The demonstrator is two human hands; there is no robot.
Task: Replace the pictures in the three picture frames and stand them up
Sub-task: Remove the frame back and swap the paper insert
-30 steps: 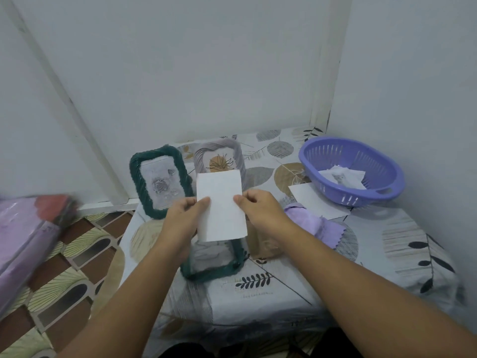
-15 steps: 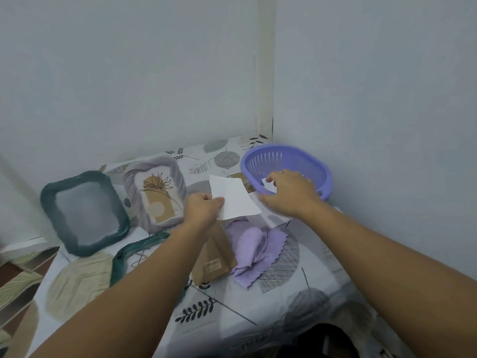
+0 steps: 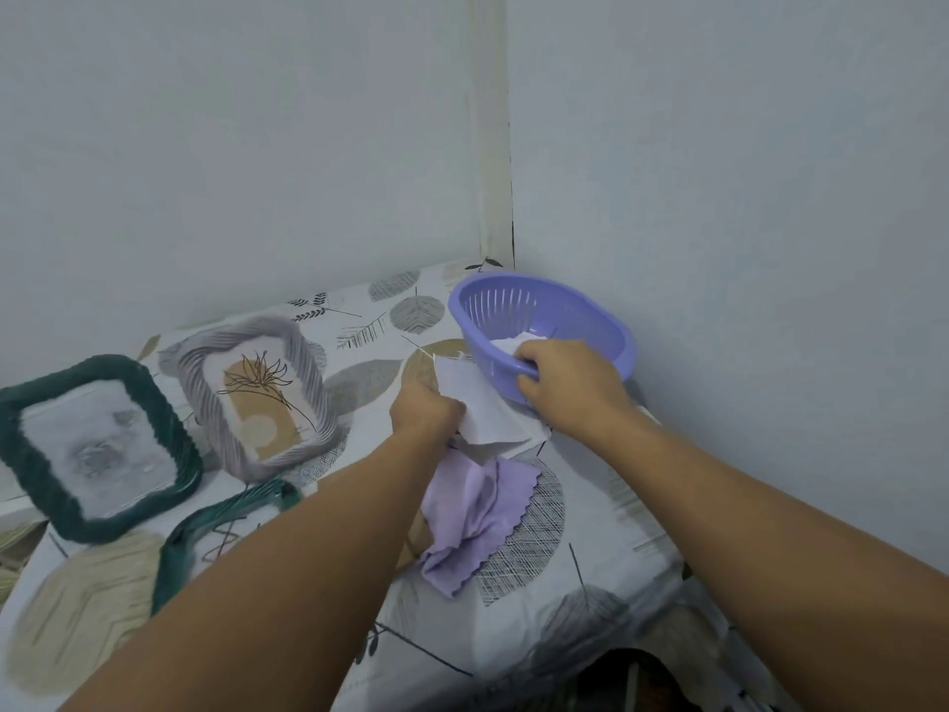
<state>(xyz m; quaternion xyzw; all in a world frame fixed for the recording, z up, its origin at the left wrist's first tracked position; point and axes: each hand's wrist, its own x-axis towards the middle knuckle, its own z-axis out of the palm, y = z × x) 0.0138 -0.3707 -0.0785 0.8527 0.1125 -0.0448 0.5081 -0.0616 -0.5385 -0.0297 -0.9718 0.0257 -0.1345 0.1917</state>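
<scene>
Left hand (image 3: 427,412) is closed on the edge of a white card (image 3: 485,403), blank side up, holding it tilted just in front of the purple basket (image 3: 590,321). Right hand (image 3: 570,385) curls its fingers over the basket's near rim, gripping it; a white paper (image 3: 513,344) lies inside, just past the knuckles. Another white sheet (image 3: 529,441) sits flat on the table beneath the card, partly hidden by it. Below that a lilac cloth (image 3: 477,511) lies crumpled, with a bit of brown paper (image 3: 415,537) peeking out beside the left forearm. Further left, three frames: a grey frame (image 3: 303,362) leaning back with a tan botanical print in it, a dark green frame (image 3: 149,403) leaning beside it with a pale, hazy picture, and a third green frame (image 3: 205,521) lying flat on the table, mostly covered by the left arm. The tablecloth (image 3: 590,573) has a leaf pattern, and the table stands pushed into the corner of pale walls (image 3: 719,146).
</scene>
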